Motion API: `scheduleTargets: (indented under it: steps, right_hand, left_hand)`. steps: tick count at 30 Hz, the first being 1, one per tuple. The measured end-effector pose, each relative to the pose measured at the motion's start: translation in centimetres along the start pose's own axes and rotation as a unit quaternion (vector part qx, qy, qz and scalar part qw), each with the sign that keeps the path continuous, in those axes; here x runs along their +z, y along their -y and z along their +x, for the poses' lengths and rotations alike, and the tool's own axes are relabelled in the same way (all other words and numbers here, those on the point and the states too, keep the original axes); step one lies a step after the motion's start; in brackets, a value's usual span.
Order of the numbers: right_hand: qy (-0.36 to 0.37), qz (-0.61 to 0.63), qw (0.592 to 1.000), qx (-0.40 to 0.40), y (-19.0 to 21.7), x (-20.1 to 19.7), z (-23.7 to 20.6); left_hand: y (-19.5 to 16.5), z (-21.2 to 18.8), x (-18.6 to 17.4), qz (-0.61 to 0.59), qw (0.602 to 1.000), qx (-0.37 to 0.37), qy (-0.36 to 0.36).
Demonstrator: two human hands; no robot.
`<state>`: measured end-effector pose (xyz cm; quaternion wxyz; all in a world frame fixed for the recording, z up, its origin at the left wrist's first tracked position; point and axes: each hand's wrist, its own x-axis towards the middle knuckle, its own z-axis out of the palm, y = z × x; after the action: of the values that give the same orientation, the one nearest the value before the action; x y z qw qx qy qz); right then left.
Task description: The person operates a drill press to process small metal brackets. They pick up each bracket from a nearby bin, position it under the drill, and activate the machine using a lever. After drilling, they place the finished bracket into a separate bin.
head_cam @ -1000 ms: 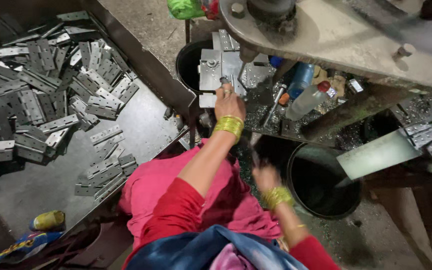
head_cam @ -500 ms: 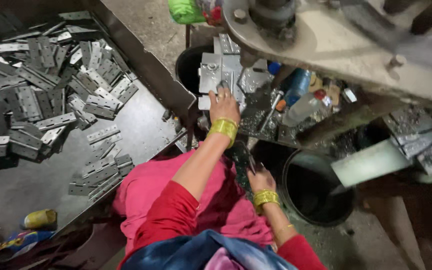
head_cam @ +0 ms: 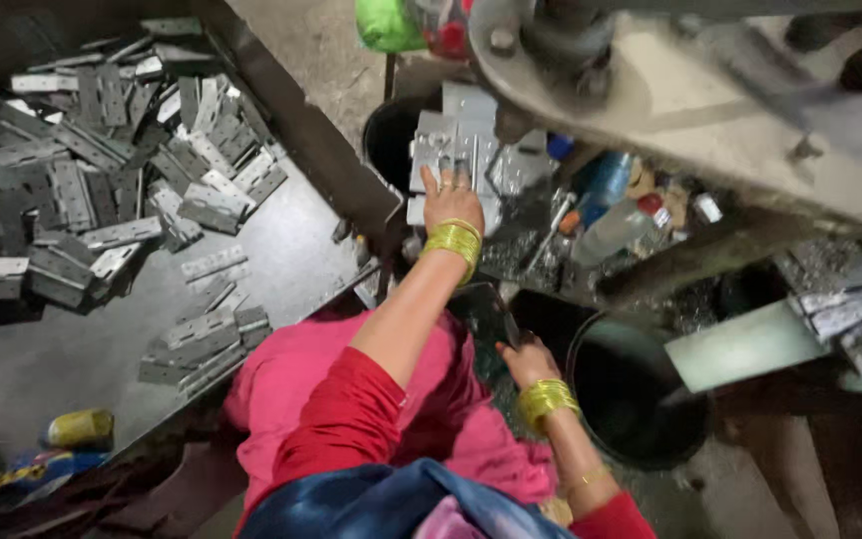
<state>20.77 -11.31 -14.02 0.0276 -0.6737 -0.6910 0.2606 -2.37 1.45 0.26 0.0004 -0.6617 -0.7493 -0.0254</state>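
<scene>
— Metal plates (head_cam: 448,160), a stack: where are they?
— At the near edge of the machine bed, under the press arm (head_cam: 670,95). The left hand (head_cam: 451,195) lies flat on them, fingers spread, gripping nothing.
— The right hand (head_cam: 526,357)?
— Beside the black bucket (head_cam: 631,394), closed around a dark flat piece (head_cam: 486,309).

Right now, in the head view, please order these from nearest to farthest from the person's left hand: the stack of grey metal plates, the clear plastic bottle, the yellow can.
1. Stack of grey metal plates: under the left hand, touching its fingers.
2. Clear plastic bottle: on its right, among clutter.
3. Yellow can: far away, lower left, on the dark tray.
</scene>
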Motion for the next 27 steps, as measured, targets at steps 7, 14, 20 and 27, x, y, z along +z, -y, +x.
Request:
scheduleTargets:
  steps: [7,14,20,27]
  right_hand:
    - [-0.049,-0.049,0.997,-0.041,-2.0,0.8,2.4]
    - [0.025,-0.022,0.999,-0.009,-0.4,-1.4,1.8]
    - [-0.001,-0.044,0.998,-0.046,-0.6,-1.4,2.4]
    - [-0.044,0.102,0.992,-0.065,-1.9,2.8,1.1]
  left_hand:
    - [-1.8,3.7,-0.6,0.080,0.994,-0.031,0.068]
    - [-1.6,2.9,0.7,0.074,0.996,-0.038,0.035]
    - [-0.6,3.7,0.7,0.048,0.998,-0.043,0.014]
    - [-0.2,2.7,-1.6,-0.045,0.997,-0.062,0.007]
